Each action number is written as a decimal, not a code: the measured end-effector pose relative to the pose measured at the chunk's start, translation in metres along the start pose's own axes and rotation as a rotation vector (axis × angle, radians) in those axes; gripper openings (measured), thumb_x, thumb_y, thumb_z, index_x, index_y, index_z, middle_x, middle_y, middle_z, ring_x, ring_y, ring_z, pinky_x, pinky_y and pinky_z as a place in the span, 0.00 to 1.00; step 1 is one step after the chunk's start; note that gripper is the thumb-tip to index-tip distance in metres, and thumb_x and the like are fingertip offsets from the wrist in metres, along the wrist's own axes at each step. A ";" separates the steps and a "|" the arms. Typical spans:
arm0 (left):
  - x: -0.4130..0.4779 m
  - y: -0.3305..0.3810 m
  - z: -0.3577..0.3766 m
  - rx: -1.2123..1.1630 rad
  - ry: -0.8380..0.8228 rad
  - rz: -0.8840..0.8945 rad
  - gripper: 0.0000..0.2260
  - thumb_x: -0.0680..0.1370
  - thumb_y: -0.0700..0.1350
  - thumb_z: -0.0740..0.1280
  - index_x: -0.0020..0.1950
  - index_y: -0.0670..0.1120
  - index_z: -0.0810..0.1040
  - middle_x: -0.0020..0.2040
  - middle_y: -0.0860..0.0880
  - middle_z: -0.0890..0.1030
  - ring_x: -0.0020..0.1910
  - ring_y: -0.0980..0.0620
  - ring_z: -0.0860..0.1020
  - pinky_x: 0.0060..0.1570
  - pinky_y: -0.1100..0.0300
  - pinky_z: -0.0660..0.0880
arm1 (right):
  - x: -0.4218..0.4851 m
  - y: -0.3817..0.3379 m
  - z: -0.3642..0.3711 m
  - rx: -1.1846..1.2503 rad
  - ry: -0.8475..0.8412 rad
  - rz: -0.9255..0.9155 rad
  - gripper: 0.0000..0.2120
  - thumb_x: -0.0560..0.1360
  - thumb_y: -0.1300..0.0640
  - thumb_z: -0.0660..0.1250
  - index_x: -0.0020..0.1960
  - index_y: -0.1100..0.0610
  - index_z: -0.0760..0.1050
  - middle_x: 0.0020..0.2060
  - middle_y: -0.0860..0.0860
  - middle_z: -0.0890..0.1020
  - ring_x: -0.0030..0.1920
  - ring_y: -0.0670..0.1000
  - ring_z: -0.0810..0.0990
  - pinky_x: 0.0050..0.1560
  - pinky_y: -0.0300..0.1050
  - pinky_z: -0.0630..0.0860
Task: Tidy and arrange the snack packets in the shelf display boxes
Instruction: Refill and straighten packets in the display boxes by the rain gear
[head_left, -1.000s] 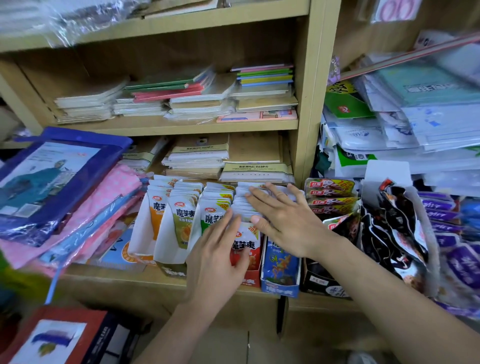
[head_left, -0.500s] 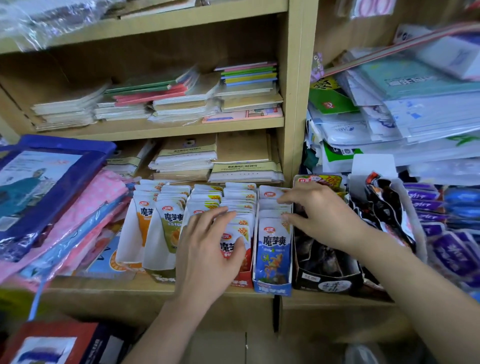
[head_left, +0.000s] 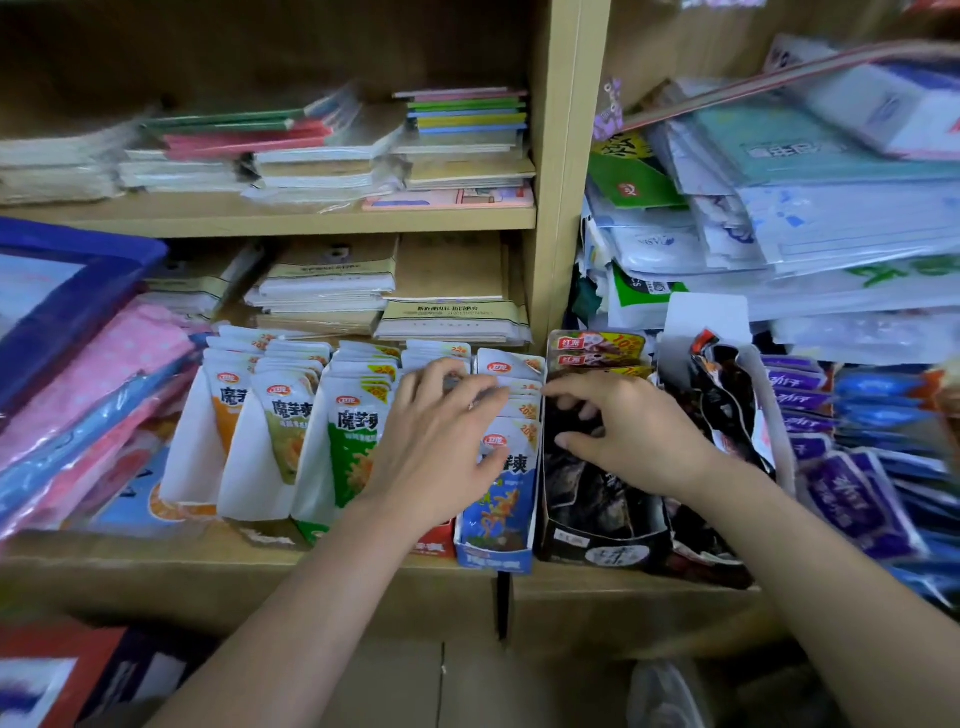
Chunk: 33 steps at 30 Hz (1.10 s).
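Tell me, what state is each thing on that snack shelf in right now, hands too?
left hand, open, fingers flat on the white packets.
right hand, fingers curled into the black box; grip unclear.
blue box, upright, its packets standing in a row.
black box, packets slumped and jumbled.
green packets, upright, in a row.
purple packets, loose, overlapping pile.

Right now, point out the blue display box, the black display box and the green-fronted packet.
blue display box (head_left: 493, 560): head view, on its front lip.
black display box (head_left: 608, 553): head view, on its front panel.
green-fronted packet (head_left: 350, 462): head view, on its green lower face.
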<state>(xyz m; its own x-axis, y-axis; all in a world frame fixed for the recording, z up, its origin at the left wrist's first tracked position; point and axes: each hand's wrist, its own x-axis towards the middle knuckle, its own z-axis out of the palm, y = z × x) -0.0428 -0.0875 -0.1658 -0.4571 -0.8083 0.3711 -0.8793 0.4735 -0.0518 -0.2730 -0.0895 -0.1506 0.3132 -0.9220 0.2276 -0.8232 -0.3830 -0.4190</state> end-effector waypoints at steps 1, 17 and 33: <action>0.001 0.001 0.001 0.022 -0.018 0.001 0.26 0.76 0.59 0.67 0.72 0.53 0.74 0.70 0.55 0.75 0.70 0.45 0.67 0.66 0.47 0.64 | -0.001 0.000 0.001 0.001 0.006 -0.010 0.25 0.73 0.51 0.76 0.69 0.43 0.75 0.52 0.42 0.81 0.46 0.45 0.80 0.49 0.50 0.80; -0.012 -0.011 -0.004 -0.318 0.093 0.061 0.05 0.70 0.51 0.72 0.45 0.57 0.85 0.48 0.64 0.80 0.65 0.53 0.70 0.62 0.56 0.57 | 0.006 -0.004 -0.001 -0.018 -0.033 0.054 0.31 0.76 0.54 0.67 0.76 0.38 0.64 0.53 0.40 0.78 0.50 0.46 0.78 0.47 0.46 0.76; -0.021 -0.006 -0.015 -0.224 0.171 0.129 0.01 0.74 0.49 0.77 0.44 0.56 0.87 0.40 0.60 0.85 0.56 0.54 0.79 0.65 0.49 0.64 | 0.011 -0.001 0.009 0.136 0.129 -0.080 0.13 0.76 0.55 0.71 0.61 0.48 0.81 0.48 0.43 0.78 0.42 0.45 0.78 0.45 0.52 0.79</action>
<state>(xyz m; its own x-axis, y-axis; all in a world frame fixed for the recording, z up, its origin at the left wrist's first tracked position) -0.0257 -0.0686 -0.1589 -0.5171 -0.6748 0.5266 -0.7553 0.6491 0.0902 -0.2647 -0.0997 -0.1554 0.3044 -0.8770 0.3717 -0.7242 -0.4666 -0.5078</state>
